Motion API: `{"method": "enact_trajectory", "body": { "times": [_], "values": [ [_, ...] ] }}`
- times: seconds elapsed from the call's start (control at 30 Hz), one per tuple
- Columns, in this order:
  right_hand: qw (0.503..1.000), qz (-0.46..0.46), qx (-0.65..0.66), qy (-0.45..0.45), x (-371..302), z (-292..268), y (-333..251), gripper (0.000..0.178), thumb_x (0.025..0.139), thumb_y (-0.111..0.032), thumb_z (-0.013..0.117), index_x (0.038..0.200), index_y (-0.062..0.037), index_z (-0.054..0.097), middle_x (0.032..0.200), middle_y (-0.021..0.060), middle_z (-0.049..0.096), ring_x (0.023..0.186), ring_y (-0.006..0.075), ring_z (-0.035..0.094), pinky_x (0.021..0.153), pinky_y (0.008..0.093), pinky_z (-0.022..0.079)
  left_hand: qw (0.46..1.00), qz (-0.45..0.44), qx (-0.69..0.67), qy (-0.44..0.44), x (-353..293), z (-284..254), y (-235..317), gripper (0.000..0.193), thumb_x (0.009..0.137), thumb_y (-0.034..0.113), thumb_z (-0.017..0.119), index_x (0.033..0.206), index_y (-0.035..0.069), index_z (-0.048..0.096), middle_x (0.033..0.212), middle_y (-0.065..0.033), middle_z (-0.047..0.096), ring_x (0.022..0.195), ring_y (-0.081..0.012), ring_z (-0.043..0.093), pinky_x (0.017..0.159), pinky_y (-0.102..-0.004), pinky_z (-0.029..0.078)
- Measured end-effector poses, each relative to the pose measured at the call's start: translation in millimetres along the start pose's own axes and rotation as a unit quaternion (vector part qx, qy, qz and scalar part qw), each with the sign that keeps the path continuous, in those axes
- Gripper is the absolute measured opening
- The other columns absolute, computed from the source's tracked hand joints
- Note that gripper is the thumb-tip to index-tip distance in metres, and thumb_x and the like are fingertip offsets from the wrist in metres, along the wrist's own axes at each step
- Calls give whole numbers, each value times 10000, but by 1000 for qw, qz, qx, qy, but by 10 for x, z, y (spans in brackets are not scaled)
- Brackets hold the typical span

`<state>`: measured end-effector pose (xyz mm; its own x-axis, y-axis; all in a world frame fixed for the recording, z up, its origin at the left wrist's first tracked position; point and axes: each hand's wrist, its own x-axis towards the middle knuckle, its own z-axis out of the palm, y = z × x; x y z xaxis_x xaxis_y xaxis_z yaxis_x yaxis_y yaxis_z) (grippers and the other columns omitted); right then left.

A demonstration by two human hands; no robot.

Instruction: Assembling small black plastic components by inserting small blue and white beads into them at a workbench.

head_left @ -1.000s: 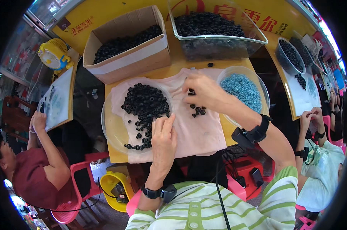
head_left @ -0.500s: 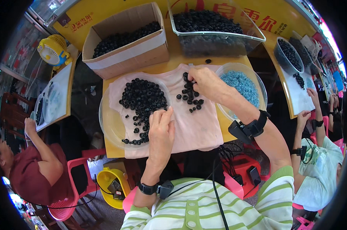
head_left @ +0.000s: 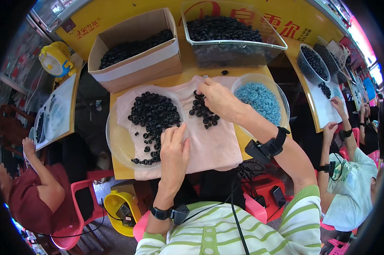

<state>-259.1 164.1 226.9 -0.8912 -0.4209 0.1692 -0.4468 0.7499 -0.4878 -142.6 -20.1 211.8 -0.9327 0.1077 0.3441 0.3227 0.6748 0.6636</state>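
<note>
From the head view, a pink cloth (head_left: 209,144) covered the yellow table (head_left: 187,76), likely to keep the small black rings (head_left: 153,112) from rolling, and it also draped over a clear tray (head_left: 115,144) where most of them lay heaped, with a smaller cluster (head_left: 203,112) apart under the right hand (head_left: 217,98). That hand reached forward, palm down, its fingers bunched at the cluster's far edge as if pinching rings, though the grip itself was hidden. The left hand (head_left: 174,148) lay flat with fingers together, tips just beside the heap, probably steadying the cloth, while a bowl (head_left: 281,91) of blue pieces sat just right of the right wrist.
</note>
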Motion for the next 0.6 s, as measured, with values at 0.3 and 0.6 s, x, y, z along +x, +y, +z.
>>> {"method": "enact_trajectory", "body": {
  "times": [0.3, 0.6],
  "values": [
    [999, -16, -51, -8, -31, -151, 124, 166, 769, 50, 565, 927, 49, 616, 973, 223, 601, 949, 408, 593, 812, 434, 497, 1000, -12, -20, -11, 11, -24, -22, 413, 781, -35, 666, 1188, -5, 605, 1048, -138, 584, 927, -277, 572, 795, -334, 491],
    [1000, -4, -21, 1, -165, -1, 42, 173, 782, 74, 517, 934, 85, 599, 901, 266, 614, 880, 434, 607, 765, 458, 495, 1000, 4, 2, 3, 28, -15, 5, 400, 794, -29, 664, 1189, -4, 608, 1067, -142, 590, 934, -271, 590, 806, -327, 492]
  ]
}}
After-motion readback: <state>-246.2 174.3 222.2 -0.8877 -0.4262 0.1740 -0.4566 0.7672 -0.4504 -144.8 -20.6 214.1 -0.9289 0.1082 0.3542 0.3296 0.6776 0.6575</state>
